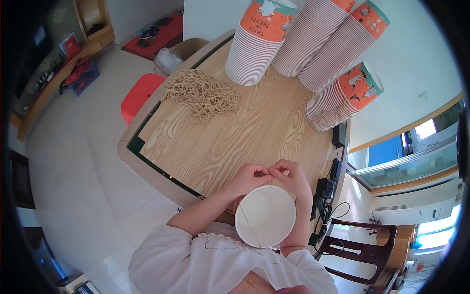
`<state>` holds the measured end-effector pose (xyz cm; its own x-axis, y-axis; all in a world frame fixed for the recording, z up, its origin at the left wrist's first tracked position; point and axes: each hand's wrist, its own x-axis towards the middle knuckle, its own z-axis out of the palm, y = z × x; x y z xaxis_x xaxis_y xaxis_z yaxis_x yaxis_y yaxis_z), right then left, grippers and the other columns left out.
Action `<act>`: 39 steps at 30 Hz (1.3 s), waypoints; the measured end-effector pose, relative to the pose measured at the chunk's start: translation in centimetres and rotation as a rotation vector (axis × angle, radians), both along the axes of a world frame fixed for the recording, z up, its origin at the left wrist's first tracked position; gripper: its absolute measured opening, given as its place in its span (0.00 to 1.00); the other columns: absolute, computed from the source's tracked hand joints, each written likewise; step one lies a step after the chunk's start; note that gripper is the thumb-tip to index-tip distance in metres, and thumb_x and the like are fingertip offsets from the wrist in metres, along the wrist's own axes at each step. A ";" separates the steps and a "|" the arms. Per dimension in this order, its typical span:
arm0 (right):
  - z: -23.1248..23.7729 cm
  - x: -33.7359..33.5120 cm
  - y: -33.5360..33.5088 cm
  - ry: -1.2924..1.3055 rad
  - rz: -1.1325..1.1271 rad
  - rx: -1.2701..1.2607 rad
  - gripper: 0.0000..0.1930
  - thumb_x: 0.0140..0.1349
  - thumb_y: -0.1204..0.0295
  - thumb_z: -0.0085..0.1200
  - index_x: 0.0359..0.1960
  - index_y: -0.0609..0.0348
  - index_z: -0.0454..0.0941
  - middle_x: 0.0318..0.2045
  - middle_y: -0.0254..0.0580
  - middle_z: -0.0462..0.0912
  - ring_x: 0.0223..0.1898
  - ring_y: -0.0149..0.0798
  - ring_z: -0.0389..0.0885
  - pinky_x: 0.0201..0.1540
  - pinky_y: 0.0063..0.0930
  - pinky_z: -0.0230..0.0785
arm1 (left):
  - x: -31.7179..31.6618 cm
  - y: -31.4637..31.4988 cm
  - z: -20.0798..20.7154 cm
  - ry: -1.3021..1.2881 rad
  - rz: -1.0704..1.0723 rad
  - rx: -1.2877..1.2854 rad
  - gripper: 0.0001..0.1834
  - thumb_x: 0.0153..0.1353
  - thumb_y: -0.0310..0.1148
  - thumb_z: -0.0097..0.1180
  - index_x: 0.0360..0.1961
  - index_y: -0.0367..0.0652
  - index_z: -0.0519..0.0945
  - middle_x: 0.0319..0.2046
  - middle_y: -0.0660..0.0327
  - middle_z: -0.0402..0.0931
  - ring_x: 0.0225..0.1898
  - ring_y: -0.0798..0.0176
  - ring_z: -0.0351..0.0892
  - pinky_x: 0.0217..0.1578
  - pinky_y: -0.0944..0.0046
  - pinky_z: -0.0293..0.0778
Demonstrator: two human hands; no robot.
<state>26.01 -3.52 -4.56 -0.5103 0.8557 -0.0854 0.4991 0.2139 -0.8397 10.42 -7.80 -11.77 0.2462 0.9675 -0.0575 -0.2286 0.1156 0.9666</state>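
Note:
Close to my body stands a paper bucket, its white inside facing up. A thin tan string crosses its mouth from the near rim toward the left side. At the far rim, my left hand and my right hand meet, fingertips pinched together. A short bit of string shows just below the fingertips; the rest is hidden by the fingers. Farther off on the table lies a tangled heap of tan strings.
Tall stacks of orange-printed paper buckets line the table's far side; a shorter stack has strings around its lower part. Black adapters and cables lie along the right edge. A red stool and a dark chair stand beside the table.

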 end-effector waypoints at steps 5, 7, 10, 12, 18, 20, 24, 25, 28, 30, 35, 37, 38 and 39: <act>-0.6 0.9 0.4 0.163 -0.031 -0.023 0.03 0.53 0.79 0.56 0.30 0.66 0.78 0.23 0.35 0.79 0.29 0.26 0.76 0.33 0.19 0.68 | 0.2 0.2 0.6 -0.058 0.045 -0.002 0.07 0.54 0.30 0.59 0.28 0.35 0.79 0.21 0.65 0.76 0.24 0.75 0.73 0.26 0.74 0.69; -1.4 1.7 0.5 0.233 -0.028 -0.057 0.03 0.54 0.81 0.54 0.31 0.66 0.77 0.24 0.35 0.79 0.30 0.26 0.77 0.34 0.18 0.69 | -0.2 0.4 0.4 -0.074 0.028 -0.010 0.07 0.54 0.30 0.59 0.29 0.36 0.78 0.22 0.66 0.76 0.25 0.75 0.73 0.27 0.74 0.69; -2.8 2.7 -0.1 0.328 -0.076 -0.228 0.03 0.54 0.81 0.54 0.31 0.65 0.77 0.24 0.36 0.79 0.29 0.27 0.77 0.33 0.17 0.70 | -1.9 1.0 0.2 -0.187 -0.109 0.026 0.07 0.52 0.28 0.60 0.31 0.37 0.77 0.25 0.66 0.76 0.28 0.75 0.74 0.31 0.74 0.70; -3.3 2.6 -0.8 0.406 -0.159 -0.383 0.02 0.55 0.81 0.55 0.30 0.64 0.77 0.26 0.36 0.80 0.29 0.26 0.77 0.32 0.17 0.69 | -2.8 1.3 -0.1 -0.180 -0.214 0.075 0.06 0.55 0.25 0.57 0.35 0.40 0.75 0.27 0.67 0.75 0.33 0.76 0.73 0.35 0.73 0.70; -5.3 2.1 -1.6 0.453 -0.211 -0.445 0.01 0.56 0.79 0.54 0.30 0.64 0.77 0.25 0.36 0.80 0.27 0.25 0.77 0.29 0.17 0.69 | -2.1 1.7 -1.3 -0.098 -0.299 0.128 0.03 0.55 0.23 0.56 0.32 0.40 0.77 0.30 0.67 0.75 0.34 0.74 0.73 0.36 0.73 0.70; -5.6 2.2 -1.7 0.475 -0.209 -0.451 0.01 0.56 0.79 0.54 0.30 0.64 0.77 0.24 0.35 0.79 0.26 0.25 0.76 0.29 0.16 0.69 | -1.7 1.4 -1.8 -0.095 -0.280 0.131 0.03 0.54 0.24 0.57 0.31 0.40 0.79 0.29 0.66 0.75 0.33 0.73 0.74 0.36 0.72 0.70; -5.2 1.7 -2.0 0.496 -0.244 -0.433 0.02 0.57 0.79 0.53 0.30 0.64 0.77 0.23 0.34 0.79 0.26 0.24 0.76 0.28 0.16 0.68 | -1.4 1.5 -3.2 -0.038 -0.209 0.247 0.05 0.53 0.25 0.58 0.31 0.44 0.83 0.28 0.65 0.75 0.32 0.70 0.74 0.34 0.71 0.70; -5.3 1.6 -2.0 0.496 -0.245 -0.433 0.02 0.57 0.79 0.53 0.30 0.64 0.77 0.23 0.34 0.79 0.26 0.24 0.76 0.28 0.16 0.68 | -1.3 1.5 -3.1 -0.038 -0.210 0.247 0.05 0.53 0.25 0.58 0.31 0.44 0.83 0.28 0.65 0.75 0.32 0.70 0.74 0.34 0.71 0.70; -5.2 1.6 -2.1 0.495 -0.270 -0.422 0.02 0.57 0.79 0.53 0.30 0.63 0.77 0.23 0.34 0.79 0.26 0.24 0.76 0.28 0.16 0.68 | -1.2 1.4 -2.8 0.006 -0.176 0.280 0.05 0.53 0.26 0.59 0.32 0.46 0.84 0.28 0.64 0.75 0.31 0.68 0.74 0.33 0.70 0.69; -4.8 1.6 -2.1 0.470 -0.277 -0.413 0.01 0.57 0.79 0.53 0.30 0.63 0.77 0.24 0.34 0.79 0.27 0.24 0.76 0.29 0.16 0.68 | -1.3 1.3 -2.5 0.070 -0.221 0.234 0.06 0.53 0.26 0.59 0.33 0.44 0.83 0.29 0.64 0.75 0.35 0.69 0.75 0.35 0.71 0.70; -4.5 1.8 -1.9 0.476 -0.207 -0.292 0.02 0.56 0.81 0.53 0.30 0.64 0.77 0.25 0.34 0.79 0.29 0.26 0.76 0.33 0.17 0.68 | -1.4 1.1 -1.4 0.144 -0.226 0.289 0.06 0.53 0.27 0.60 0.33 0.42 0.82 0.30 0.61 0.76 0.34 0.67 0.76 0.35 0.70 0.70; -4.5 2.0 -1.8 0.475 -0.178 -0.269 0.03 0.55 0.82 0.53 0.30 0.64 0.78 0.26 0.34 0.79 0.30 0.26 0.76 0.34 0.17 0.67 | -1.5 1.1 -1.3 0.127 -0.232 0.288 0.06 0.53 0.28 0.60 0.33 0.42 0.82 0.30 0.61 0.77 0.34 0.66 0.76 0.35 0.69 0.70; -4.6 2.3 -1.8 0.469 -0.140 -0.237 0.03 0.55 0.82 0.53 0.30 0.64 0.78 0.26 0.34 0.78 0.30 0.26 0.75 0.34 0.18 0.67 | -1.5 1.2 -1.3 0.152 -0.243 0.291 0.06 0.52 0.27 0.60 0.33 0.43 0.82 0.30 0.61 0.77 0.34 0.67 0.76 0.35 0.69 0.70; -4.6 2.4 -1.7 0.462 -0.103 -0.205 0.03 0.54 0.82 0.54 0.30 0.64 0.78 0.26 0.33 0.78 0.31 0.26 0.75 0.35 0.18 0.67 | -1.6 1.2 -1.3 0.178 -0.255 0.293 0.06 0.52 0.27 0.60 0.33 0.43 0.82 0.29 0.61 0.76 0.34 0.67 0.76 0.35 0.69 0.70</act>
